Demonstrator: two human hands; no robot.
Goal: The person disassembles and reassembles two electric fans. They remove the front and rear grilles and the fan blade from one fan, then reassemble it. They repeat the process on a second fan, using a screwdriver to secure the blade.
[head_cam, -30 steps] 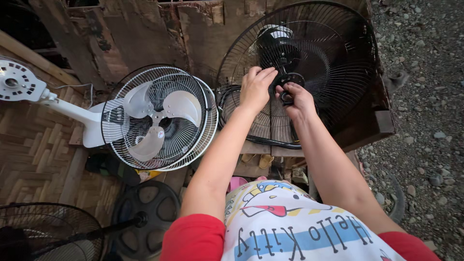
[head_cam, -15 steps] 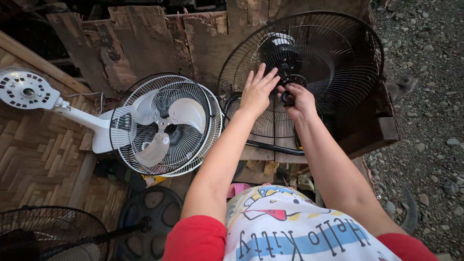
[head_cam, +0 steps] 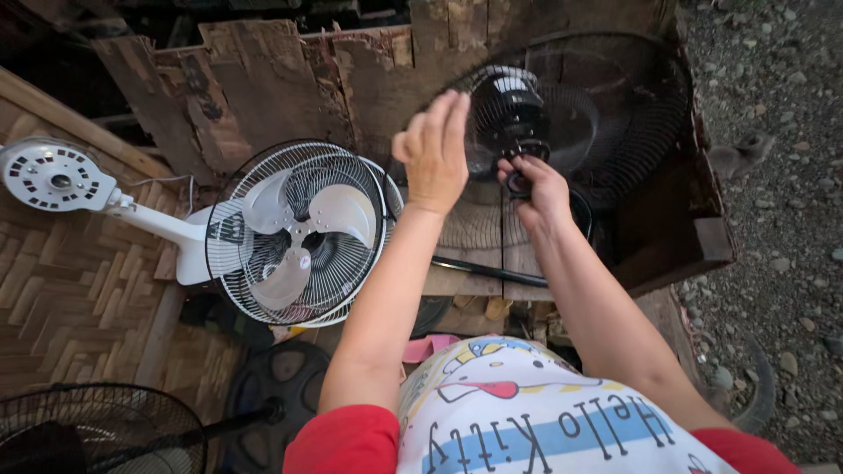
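the left hand (head_cam: pixel 436 149) has come off the black fan's guard (head_cam: pixel 606 114): half a second ago its fingers lay against the wire beside the motor, and now it is lifted clear with the fingers straight and pressed together, palm turned away, touching nothing. the right hand (head_cam: pixel 536 189) has stayed put, its fingertips pinching a small dark round part (head_cam: pixel 518 184) just below the black motor housing (head_cam: pixel 505 110) at the centre of the guard (whether that part is a nut, a cap or a knob is too blurred to tell). so the work on the black fan now rests on the right hand alone, and the guard is no longer steadied by the other; that reads to me as a release of the bracing grip while the small part is worked on

the black fan leans against the broken wooden boards (head_cam: pixel 263 70) at the far edge of the plank platform (head_cam: pixel 474 237), toward its right corner. the white fan (head_cam: pixel 299 233) lies to the left of it, well apart from both hands, its round base (head_cam: pixel 53 175) out over the woven mat (head_cam: pixel 61 290). another black guard (head_cam: pixel 88 430) sits at the near left corner
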